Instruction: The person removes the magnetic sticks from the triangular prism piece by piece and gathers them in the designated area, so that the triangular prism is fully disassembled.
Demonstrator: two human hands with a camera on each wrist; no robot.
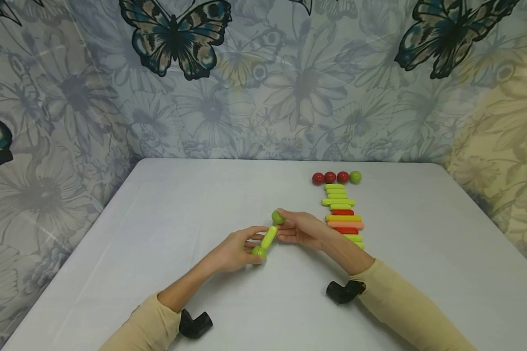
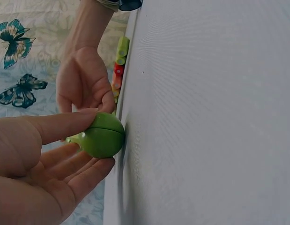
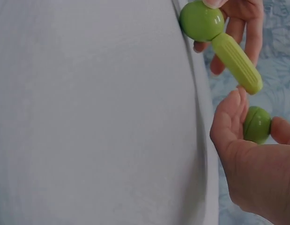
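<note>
My left hand [image 1: 233,252] pinches a green ball [image 1: 258,252] between thumb and fingers. From that ball a yellow-green ridged rod [image 3: 236,63] sticks out, slanting toward the right hand in the head view; ball and rod touch end to end. A second green ball [image 3: 257,125] is held by my right hand [image 1: 307,230] between thumb and fingers, a short way from the rod's free end. The right fingertips [image 3: 241,93] are at or very near that end; contact is hard to tell. Both hands are just above the white table.
Right of the hands, a column of yellow-green, red, yellow and pink rods [image 1: 343,219] runs across the white table [image 1: 193,195], partly hidden by the right forearm. Behind it stand red balls [image 1: 330,177] and one green ball [image 1: 355,177] in a row. Patterned cloth rises behind the table.
</note>
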